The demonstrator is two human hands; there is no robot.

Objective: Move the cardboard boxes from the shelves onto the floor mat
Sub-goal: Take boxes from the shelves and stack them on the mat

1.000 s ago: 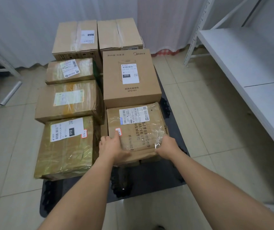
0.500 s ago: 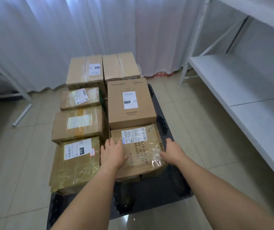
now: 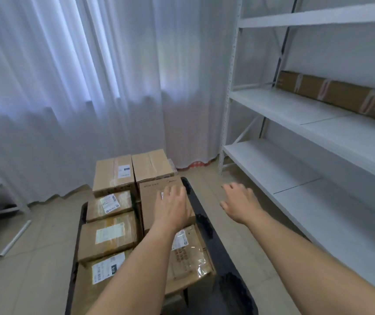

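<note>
Cardboard boxes point(image 3: 110, 233) crowd floor mat point(image 3: 204, 214); long box point(image 3: 338, 96) waits on shelf point(image 3: 272, 105). Your left hand point(image 3: 171, 206) and right hand point(image 3: 238, 204): fingers loose, empty. Risk: long box may tip when lifted off-centre, little mat space left.

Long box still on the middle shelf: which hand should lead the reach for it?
Right, probably. The right hand is open, holds nothing and is on the shelving unit side, nearer the long box. The left hand hangs over the boxes on the floor mat, farther away.
</note>
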